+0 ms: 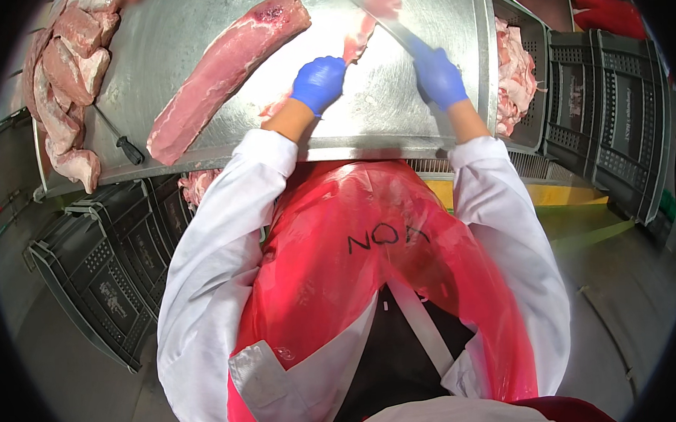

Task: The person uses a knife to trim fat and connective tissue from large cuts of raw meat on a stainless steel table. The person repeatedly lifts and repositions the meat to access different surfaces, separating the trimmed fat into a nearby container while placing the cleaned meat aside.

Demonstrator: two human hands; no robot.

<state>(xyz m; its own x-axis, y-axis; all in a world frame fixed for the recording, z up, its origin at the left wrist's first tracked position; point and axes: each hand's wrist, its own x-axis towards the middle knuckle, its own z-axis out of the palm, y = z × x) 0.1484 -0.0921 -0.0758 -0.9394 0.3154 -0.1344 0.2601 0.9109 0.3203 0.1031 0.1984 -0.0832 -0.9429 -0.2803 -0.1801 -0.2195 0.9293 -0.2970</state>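
Observation:
My left hand (319, 83), in a blue glove, is closed on a narrow strip of meat (358, 38) lying on the steel work surface (125, 84). My right hand (439, 78), gloved in blue too, grips a knife whose blade (390, 29) reaches up and left beside the far part of that strip, slightly blurred. A long pink loin (223, 84) lies diagonally left of my left hand. At the surface's left edge are several pale pieces of meat (75, 64) and a black-handled tool (128, 151) with a metal shaft.
Grey crates with pale meat pieces (515, 75) stand at the right, beside stacked grey crates (602, 116). More crates (107, 274) are low at the left. The steel surface's raised rim (365, 151) runs before my body, and a yellow bar (518, 192) is below at the right.

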